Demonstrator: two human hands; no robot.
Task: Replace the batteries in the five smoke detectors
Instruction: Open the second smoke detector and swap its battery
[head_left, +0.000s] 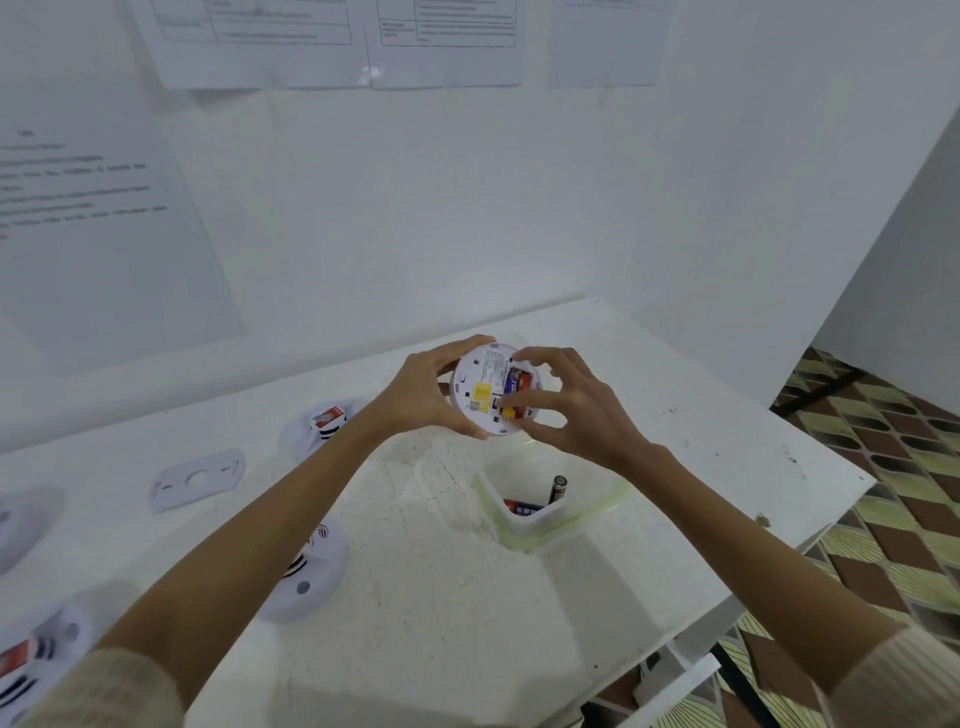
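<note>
A round white smoke detector (480, 387) is held above the table with its back facing me. Its open battery bay shows batteries (514, 384) inside. My left hand (431, 392) grips the detector's left rim with curled fingers. My right hand (563, 402) curls around its right side, with fingers over the battery bay. Below them a clear plastic container (582, 512) on the table holds loose batteries (558, 488). A detached white mounting plate (196, 479) lies flat at the left.
Other white smoke detectors lie on the white table (441, 597): one far left-centre (319, 423), one under my left forearm (306, 571), one at the bottom left (36, 654), one at the left edge (21, 519). Papers hang on the wall. Patterned floor lies right.
</note>
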